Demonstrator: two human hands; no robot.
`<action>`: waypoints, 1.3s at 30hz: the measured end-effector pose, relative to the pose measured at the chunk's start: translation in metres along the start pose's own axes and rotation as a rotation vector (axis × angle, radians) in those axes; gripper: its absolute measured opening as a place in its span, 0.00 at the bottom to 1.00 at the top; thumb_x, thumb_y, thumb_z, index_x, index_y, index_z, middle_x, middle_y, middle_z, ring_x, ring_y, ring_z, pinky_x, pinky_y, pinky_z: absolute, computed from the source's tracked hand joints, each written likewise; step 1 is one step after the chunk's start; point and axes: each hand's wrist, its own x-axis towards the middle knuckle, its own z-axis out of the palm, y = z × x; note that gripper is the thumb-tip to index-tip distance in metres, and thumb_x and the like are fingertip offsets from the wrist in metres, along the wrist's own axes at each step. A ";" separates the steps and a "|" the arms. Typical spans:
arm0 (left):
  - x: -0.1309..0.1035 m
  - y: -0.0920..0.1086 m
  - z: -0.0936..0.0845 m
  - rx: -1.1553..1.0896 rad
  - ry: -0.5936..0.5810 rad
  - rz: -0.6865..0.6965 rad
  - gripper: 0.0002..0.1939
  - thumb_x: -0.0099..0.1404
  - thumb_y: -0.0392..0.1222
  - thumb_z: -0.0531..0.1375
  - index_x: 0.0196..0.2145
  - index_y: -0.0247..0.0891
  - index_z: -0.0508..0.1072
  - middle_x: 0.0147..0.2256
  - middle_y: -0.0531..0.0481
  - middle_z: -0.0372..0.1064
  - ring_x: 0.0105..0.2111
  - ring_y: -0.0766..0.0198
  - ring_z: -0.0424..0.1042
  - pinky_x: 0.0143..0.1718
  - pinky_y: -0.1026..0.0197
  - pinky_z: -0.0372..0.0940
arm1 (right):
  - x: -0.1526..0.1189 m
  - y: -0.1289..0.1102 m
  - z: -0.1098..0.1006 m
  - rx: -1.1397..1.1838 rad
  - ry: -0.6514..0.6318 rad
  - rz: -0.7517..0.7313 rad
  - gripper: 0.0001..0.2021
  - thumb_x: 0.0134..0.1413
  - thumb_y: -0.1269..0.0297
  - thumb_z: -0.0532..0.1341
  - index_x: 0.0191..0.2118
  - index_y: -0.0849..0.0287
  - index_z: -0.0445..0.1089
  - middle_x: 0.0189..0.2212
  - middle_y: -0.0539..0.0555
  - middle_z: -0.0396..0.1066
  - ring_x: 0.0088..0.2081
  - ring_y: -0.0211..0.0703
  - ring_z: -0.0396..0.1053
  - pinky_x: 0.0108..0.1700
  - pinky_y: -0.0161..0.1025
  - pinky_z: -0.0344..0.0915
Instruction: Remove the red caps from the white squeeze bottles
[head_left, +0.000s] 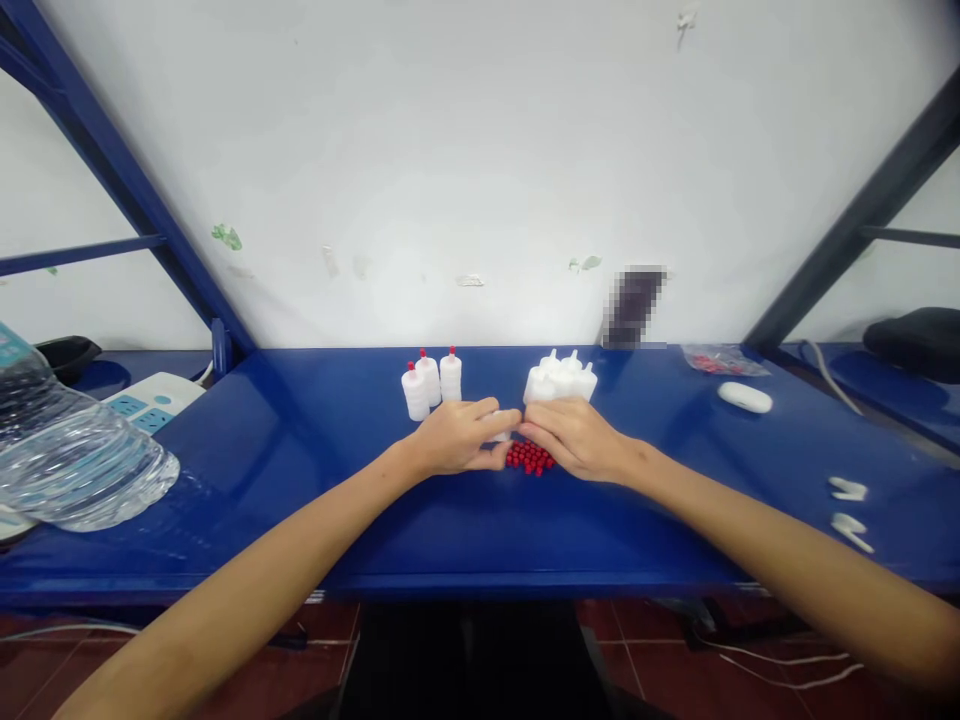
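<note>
My left hand (459,438) is wrapped around a small white squeeze bottle (500,434), which lies on its side between thumb and fingers. Against the bottle's right end, the fingers of my right hand (579,438) are pinched together; whatever they grip is hidden. A loose pile of small red caps (530,458) lies on the table just below and between both hands. Behind my left hand stand three white bottles (451,378) with red tips. Several white bottles (561,381) with bare white nozzles are grouped behind my right hand, which partly covers them.
The blue table (480,540) meets a white wall. At left are a large clear water bottle (82,455) and a power strip (161,392). On the right lie a bag of red pieces (724,360), a white earbud case (745,397) and two earbuds (849,489). A pixelated phone-like object (635,305) leans on the wall.
</note>
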 end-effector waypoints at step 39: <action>-0.001 0.021 -0.003 -0.231 -0.192 -0.248 0.19 0.73 0.51 0.53 0.57 0.40 0.66 0.46 0.45 0.75 0.39 0.57 0.77 0.38 0.60 0.68 | -0.018 0.001 -0.005 0.264 -0.077 0.331 0.13 0.64 0.53 0.57 0.36 0.58 0.69 0.18 0.43 0.57 0.22 0.35 0.55 0.30 0.35 0.56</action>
